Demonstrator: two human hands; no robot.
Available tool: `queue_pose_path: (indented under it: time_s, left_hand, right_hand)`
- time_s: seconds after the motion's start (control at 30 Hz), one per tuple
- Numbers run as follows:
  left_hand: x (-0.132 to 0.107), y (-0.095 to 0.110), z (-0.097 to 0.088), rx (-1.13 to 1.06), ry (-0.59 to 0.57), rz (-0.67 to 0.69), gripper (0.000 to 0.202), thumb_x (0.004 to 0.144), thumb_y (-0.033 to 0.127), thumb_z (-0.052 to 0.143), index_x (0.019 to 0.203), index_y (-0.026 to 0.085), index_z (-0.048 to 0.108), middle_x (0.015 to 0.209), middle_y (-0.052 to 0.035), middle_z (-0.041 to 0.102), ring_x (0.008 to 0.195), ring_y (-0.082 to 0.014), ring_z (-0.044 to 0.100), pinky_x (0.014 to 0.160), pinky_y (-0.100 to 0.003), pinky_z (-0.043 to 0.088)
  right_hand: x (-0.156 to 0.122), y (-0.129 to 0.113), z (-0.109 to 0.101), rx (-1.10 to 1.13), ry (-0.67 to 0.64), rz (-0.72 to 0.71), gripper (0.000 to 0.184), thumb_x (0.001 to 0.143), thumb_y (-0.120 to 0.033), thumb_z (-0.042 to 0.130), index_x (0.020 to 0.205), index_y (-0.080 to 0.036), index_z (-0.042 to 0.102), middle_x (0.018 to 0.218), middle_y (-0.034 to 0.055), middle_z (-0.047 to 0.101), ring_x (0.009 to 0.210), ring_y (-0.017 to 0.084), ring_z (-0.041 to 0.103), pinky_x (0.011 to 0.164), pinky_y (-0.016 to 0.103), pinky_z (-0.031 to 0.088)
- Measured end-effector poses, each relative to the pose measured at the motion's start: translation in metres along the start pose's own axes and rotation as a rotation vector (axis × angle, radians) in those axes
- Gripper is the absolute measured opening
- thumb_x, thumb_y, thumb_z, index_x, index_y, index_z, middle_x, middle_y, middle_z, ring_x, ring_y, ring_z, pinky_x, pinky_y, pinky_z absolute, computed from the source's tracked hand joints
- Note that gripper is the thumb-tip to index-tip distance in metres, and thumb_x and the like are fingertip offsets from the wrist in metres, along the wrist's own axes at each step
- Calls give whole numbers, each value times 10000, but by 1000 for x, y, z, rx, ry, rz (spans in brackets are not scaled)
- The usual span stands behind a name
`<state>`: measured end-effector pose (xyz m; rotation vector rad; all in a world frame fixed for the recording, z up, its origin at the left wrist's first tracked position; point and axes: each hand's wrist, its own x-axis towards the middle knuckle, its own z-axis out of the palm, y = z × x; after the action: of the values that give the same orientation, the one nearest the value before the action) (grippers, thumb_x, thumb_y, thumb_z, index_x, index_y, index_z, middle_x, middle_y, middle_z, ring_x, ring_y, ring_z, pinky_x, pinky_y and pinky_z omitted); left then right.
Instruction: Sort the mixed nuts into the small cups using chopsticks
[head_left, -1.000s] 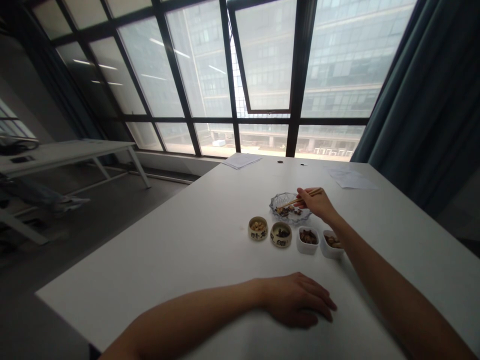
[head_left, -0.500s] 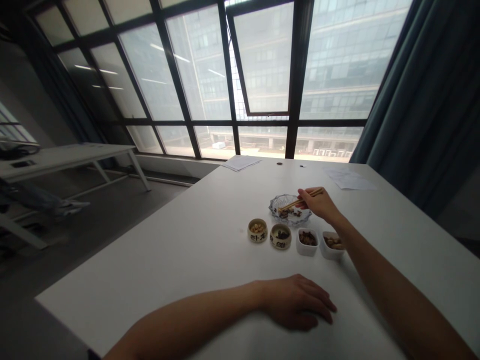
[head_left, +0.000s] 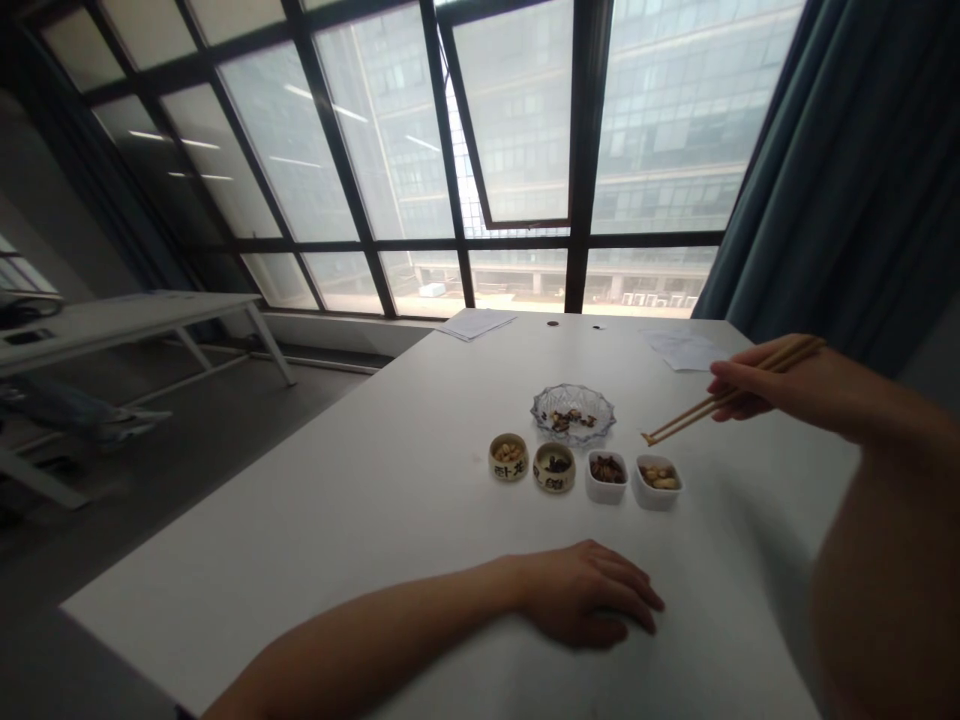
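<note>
My right hand grips a pair of wooden chopsticks, whose tips are close together above the rightmost white cup. A small pale piece seems to sit at the tips, too small to name. That white square cup holds light brown pieces; another white cup to its left holds dark reddish-brown pieces. Two round cream bowls with black characters, one with dark bits and one with pale nuts or similar, continue the row. Behind them stands a scalloped glass bowl with mixed pieces. My left hand lies flat on the table, fingers spread.
The white table reaches to the windows. Paper sheets lie at its far left, and more paper at the far right. A blue curtain hangs on the right; another desk stands at the left.
My right hand has moved from the glass bowl to the right and nearer, bringing the chopsticks over the rightmost cup. My left hand rests as before; the view has shifted slightly.
</note>
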<state>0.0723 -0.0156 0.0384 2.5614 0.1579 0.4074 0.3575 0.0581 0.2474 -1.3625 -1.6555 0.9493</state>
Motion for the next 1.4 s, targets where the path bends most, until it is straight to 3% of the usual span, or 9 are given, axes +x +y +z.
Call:
queue_pose_path:
  time_s: [0.13, 0.23, 0.4, 0.5, 0.7, 0.83, 1.0, 1.23, 1.4]
  left_hand:
    - [1, 2, -2, -27, 4, -15, 385, 948, 293, 512, 1237, 123, 701, 1422, -121, 675, 1413, -232, 559, 1247, -310, 360]
    - [1, 3, -2, -39, -4, -30, 379, 948, 297, 509, 1234, 138, 702, 1432, -113, 670, 1421, -230, 554, 1248, -315, 363]
    - [1, 1, -1, -61, -10, -39, 370, 938, 296, 525, 1240, 166, 695, 1443, -96, 666, 1420, -231, 555, 1244, -331, 377]
    - [1, -1, -1, -59, 2, -12, 369, 931, 292, 534, 1226, 145, 699, 1424, -125, 675, 1415, -239, 560, 1238, -339, 382]
    - [1, -1, -1, -70, -3, -19, 370, 918, 286, 550, 1233, 159, 695, 1428, -123, 673, 1428, -243, 551, 1239, -354, 380]
    - [1, -2, 1, -73, -15, -54, 367, 917, 300, 546, 1227, 179, 700, 1434, -105, 673, 1422, -242, 558, 1237, -361, 388]
    - [0, -4, 3, -62, -39, -74, 377, 923, 324, 538, 1228, 180, 705, 1453, -89, 661, 1427, -237, 555, 1244, -351, 387]
    - [0, -4, 3, -24, -29, -25, 402, 941, 322, 511, 1227, 119, 708, 1443, -116, 663, 1427, -246, 553, 1254, -321, 366]
    - [0, -4, 3, -21, -17, -22, 385, 940, 317, 515, 1230, 142, 699, 1438, -126, 667, 1425, -247, 555, 1247, -352, 378]
  right_hand:
    - [-8, 5, -17, -25, -94, -15, 498, 665, -613, 916, 778, -136, 830, 761, 160, 799, 693, 283, 808, 645, 288, 691]
    - [-9, 2, -17, -12, -122, 4, 534, 627, -629, 924, 789, -129, 829, 763, 163, 798, 690, 283, 808, 628, 268, 686]
    - [-11, -11, -5, 44, 89, 47, 171, 873, -249, 850, 787, -116, 785, 702, 133, 782, 592, 228, 785, 560, 240, 669]
    - [-4, -11, 5, 103, 194, 1, 127, 951, -134, 745, 828, -106, 760, 740, 125, 789, 591, 206, 783, 567, 230, 667]
    - [43, 13, 45, 212, 126, -212, 236, 951, -317, 768, 792, -142, 761, 758, 106, 784, 615, 213, 784, 583, 268, 677]
    - [74, 33, 93, 203, 16, -216, 295, 941, -371, 775, 764, -136, 763, 749, 110, 787, 609, 212, 780, 581, 268, 670]
    - [92, 58, 145, 195, -24, -171, 385, 898, -465, 795, 707, -138, 729, 690, 111, 771, 557, 213, 763, 495, 229, 614]
    - [103, 82, 162, 178, 31, -183, 447, 852, -570, 794, 711, -155, 706, 627, 112, 753, 591, 264, 784, 479, 252, 606]
    - [105, 87, 168, 171, 9, -170, 422, 860, -545, 788, 703, -160, 716, 640, 123, 765, 576, 264, 778, 500, 273, 621]
